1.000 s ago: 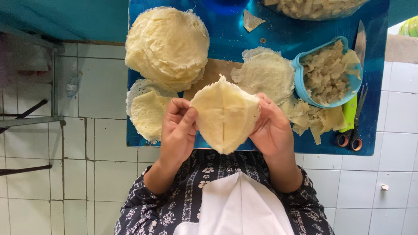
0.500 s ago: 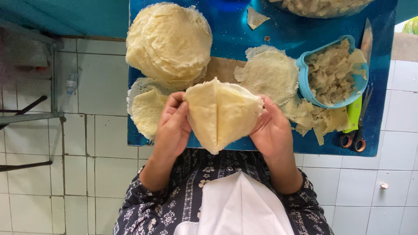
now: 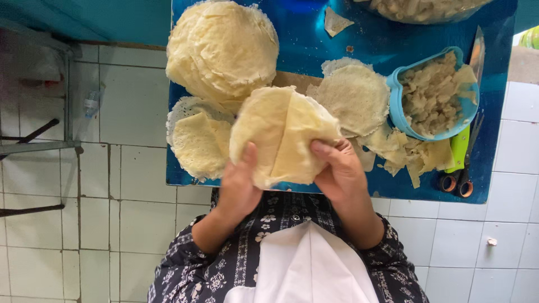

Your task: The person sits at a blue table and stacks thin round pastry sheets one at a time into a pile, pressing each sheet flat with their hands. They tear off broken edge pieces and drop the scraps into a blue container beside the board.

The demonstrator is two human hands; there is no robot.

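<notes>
Folded wrapper (pale) between hands

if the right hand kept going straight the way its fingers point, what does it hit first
The right hand points up-left into the folded wrapper it holds; beyond that, probably the big stack of wrappers, though depth is unclear.

On the blue counter, a tall stack of pale round wrappers sits at ten o'clock; a light-blue plastic bowl of chopped filling at two o'clock, with orange-handled scissors just below it, above a white tiled floor
</notes>
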